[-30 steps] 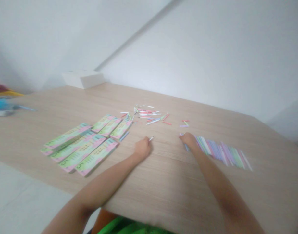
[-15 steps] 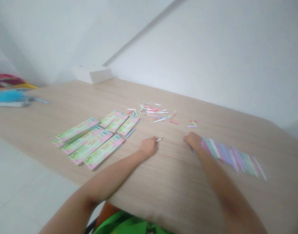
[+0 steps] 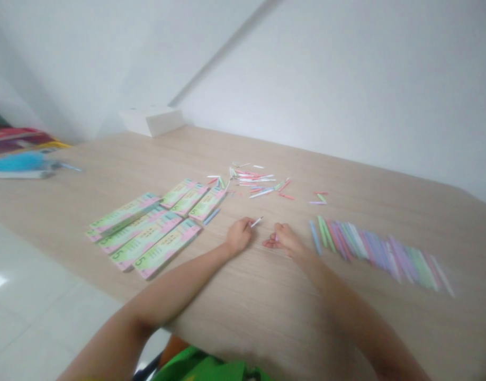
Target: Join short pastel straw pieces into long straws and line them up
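Observation:
My left hand (image 3: pixel 240 235) is closed on a thin white pen (image 3: pixel 257 222) with a dark tip, which points up and right. My right hand (image 3: pixel 286 239) is beside it, a small gap apart, its fingers pinched around something small and purplish that is too blurred to name. To the right lies a long row of coloured sticks (image 3: pixel 376 248), blue and green at its near end. Beyond my hands a loose heap of white, red and green sticks (image 3: pixel 254 179) is scattered on the wooden table (image 3: pixel 235 296).
Several green and pink boxes (image 3: pixel 167 247) lie in rows on the left. A blue stick (image 3: pixel 211 217) rests beside them. At the back left stands a white box (image 3: pixel 153 121). Blue and red items (image 3: pixel 18 160) sit at the far left. A wall rises behind the table.
My right hand has moved left from the near end of the stick row toward my left hand, uncovering blue and green sticks there. The pen in my left hand now tilts further upward.

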Demonstrator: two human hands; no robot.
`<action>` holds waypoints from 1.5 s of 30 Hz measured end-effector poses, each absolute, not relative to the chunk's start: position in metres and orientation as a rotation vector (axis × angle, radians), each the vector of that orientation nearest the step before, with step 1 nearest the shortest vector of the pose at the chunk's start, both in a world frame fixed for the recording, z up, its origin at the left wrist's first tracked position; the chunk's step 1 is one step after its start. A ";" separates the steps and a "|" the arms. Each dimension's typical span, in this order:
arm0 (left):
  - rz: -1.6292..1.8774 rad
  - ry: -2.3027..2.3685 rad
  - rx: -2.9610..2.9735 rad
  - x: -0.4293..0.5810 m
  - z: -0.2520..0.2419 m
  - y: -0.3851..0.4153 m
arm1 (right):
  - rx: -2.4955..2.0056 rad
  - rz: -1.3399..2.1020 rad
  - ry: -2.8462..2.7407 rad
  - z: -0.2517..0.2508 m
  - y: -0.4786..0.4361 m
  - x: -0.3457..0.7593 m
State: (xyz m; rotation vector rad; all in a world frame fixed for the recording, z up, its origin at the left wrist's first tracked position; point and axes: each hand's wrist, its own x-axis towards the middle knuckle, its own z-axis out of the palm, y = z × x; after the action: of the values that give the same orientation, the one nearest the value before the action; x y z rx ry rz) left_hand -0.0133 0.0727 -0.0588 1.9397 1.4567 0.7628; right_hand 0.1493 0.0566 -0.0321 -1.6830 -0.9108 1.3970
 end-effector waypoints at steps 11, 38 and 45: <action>0.833 1.801 2.022 -0.009 -0.053 0.061 | -1.551 1.576 -0.675 -0.032 0.030 0.139; 0.363 1.872 2.717 0.076 -0.027 0.189 | -2.288 0.238 -1.336 -0.067 0.085 0.183; 0.452 1.523 2.448 0.216 -0.021 0.218 | -2.314 0.251 -1.297 -0.067 0.080 0.202</action>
State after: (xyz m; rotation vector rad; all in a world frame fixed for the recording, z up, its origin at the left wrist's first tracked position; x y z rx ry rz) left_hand 0.2160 0.2181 -0.0206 2.4483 1.5227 0.4524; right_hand 0.2017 0.0801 -0.0668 -2.3142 -1.2969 0.2514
